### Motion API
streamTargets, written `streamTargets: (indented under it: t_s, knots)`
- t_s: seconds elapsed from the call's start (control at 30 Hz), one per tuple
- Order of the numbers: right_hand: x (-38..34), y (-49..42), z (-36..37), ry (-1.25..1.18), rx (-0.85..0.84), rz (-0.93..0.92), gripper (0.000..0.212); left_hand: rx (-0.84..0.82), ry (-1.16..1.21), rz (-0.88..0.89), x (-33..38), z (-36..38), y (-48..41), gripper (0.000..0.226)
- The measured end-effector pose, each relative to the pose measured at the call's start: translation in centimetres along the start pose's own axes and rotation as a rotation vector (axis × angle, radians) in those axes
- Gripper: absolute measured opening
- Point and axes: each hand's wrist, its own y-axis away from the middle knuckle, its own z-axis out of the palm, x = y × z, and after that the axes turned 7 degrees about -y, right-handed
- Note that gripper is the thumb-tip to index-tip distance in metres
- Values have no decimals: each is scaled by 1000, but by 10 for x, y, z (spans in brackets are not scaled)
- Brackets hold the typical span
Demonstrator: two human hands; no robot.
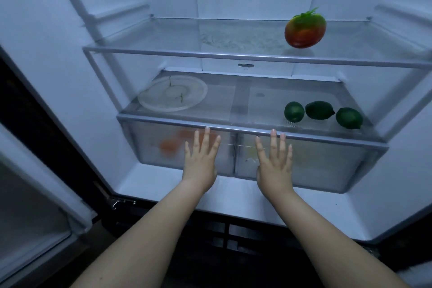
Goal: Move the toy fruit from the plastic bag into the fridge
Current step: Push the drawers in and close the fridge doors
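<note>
The fridge (58, 54) stands open and dim beyond the left hand (201, 159) and right hand (274, 159). The upper shelf (233, 56), well above both, carries a toy mango (305, 28) up and to the right of the right hand. The lower shelf (233, 127), just above the fingertips, carries three limes (319, 110) to the right of the right hand and a clear plate (173, 93) above the left hand. Orange shapes (170, 145), blurred inside the left drawer (145, 161) beside the left hand, may be further fruit. The plastic bag is out of view, so what is left to move cannot be judged. Both hands are flat, fingers straight and spread, holding nothing, set before the drawer fronts.
</note>
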Motion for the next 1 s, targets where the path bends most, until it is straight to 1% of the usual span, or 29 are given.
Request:
streamTargets:
  t_s: [0.1, 0.17, 0.27, 0.33, 0.4, 0.5, 0.57, 0.67, 0.7, 0.8, 0.93, 1.0]
  knots:
    - [-10, 2, -7, -107, 11, 6, 82, -9, 88, -15, -15, -2, 28, 79]
    - [-25, 8, -11, -156, 23, -75, 77, 22, 80, -31, -30, -4, 49, 71]
    - [-60, 23, -19, -248, 18, -221, 72, 126, 100, -71, -59, -6, 86, 66]
    - [-90, 34, -25, -305, -7, -284, 69, 227, 110, -98, -82, -7, 114, 64]
    - [-125, 45, -32, -352, -34, -345, 67, 274, 108, -149, -108, -7, 145, 65]
    - [-181, 66, -36, -405, -81, -438, 67, 253, 95, -263, -143, -8, 202, 67]
    - [-219, 84, -37, -435, -114, -490, 65, 211, 87, -333, -165, -6, 243, 69]
    - [-275, 112, -42, -446, -121, -612, 54, 157, 46, -425, -200, 0, 299, 73]
    - [-293, 121, -44, -446, -122, -655, 54, 137, 21, -445, -211, 1, 315, 74]
    - [-339, 147, -47, -396, -135, -768, 65, 89, -31, -485, -237, 8, 359, 73]
    - [-387, 176, -45, -401, -194, -825, 67, 48, -24, -557, -259, 12, 404, 70]
    - [-407, 190, -45, -413, -258, -863, 68, 47, 11, -586, -267, 15, 422, 69]
